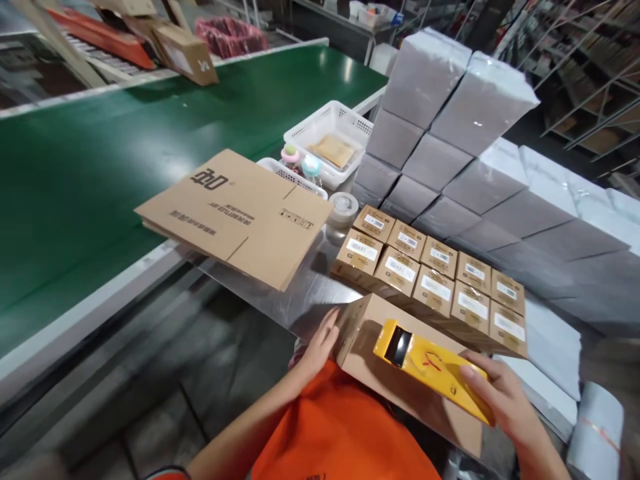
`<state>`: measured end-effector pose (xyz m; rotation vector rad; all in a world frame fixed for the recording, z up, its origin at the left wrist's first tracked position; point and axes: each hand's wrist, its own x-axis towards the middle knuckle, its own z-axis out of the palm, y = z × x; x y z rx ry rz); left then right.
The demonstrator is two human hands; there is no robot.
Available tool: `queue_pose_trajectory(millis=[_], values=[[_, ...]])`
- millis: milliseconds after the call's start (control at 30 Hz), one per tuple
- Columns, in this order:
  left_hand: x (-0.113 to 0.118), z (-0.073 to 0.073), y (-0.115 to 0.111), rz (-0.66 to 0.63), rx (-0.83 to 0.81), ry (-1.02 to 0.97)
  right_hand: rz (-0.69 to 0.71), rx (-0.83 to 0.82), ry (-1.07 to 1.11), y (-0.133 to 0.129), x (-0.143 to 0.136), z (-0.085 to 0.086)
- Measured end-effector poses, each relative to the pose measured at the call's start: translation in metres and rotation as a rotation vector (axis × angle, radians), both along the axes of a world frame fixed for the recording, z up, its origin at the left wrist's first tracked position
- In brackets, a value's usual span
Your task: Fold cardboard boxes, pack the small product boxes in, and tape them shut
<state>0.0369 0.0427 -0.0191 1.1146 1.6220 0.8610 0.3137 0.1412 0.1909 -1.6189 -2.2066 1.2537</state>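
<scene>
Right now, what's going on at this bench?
A person in an orange top has a yellow handheld tool in the right hand, over a cardboard box. The left hand is against the box's left end. Just beyond are two rows of small labelled boxes, and flat cartons lie to the left, beside a green belt.

Moderately bright overhead light leaves glare on the green conveyor; the lower left is dim and blurred, edges stretched.
</scene>
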Motion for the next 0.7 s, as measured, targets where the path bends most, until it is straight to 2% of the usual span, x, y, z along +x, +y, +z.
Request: queue_pose_trajectory(millis=[100,167,200,267,333,400,467,567,700], values=[[-0.002,0.008,-0.023,-0.203,0.137,-0.258,0.017,0.034,0.003,0.000,-0.005,0.003],[-0.008,0.013,-0.026,-0.292,0.137,-0.376,0.015,0.030,0.021,-0.001,-0.009,0.005],[-0.013,0.017,-0.023,-0.318,0.125,-0.365,0.014,0.025,0.029,-0.001,-0.011,0.006],[-0.021,0.033,-0.010,-0.389,0.141,-0.228,0.012,0.015,0.034,-0.001,-0.014,0.008],[-0.024,0.058,0.011,-0.496,0.219,0.023,0.014,0.009,0.038,0.000,-0.015,0.010],[-0.021,0.085,0.033,-0.659,0.313,0.274,0.008,-0.003,0.048,0.000,-0.015,0.010],[-0.016,0.104,0.051,-0.825,0.350,0.460,0.008,-0.021,0.052,-0.001,-0.014,0.010],[-0.010,0.114,0.068,-0.978,0.299,0.599,0.014,-0.031,0.054,-0.002,-0.013,0.009],[-0.012,0.117,0.073,-1.013,0.221,0.674,0.000,-0.080,0.090,-0.002,-0.016,0.011]])
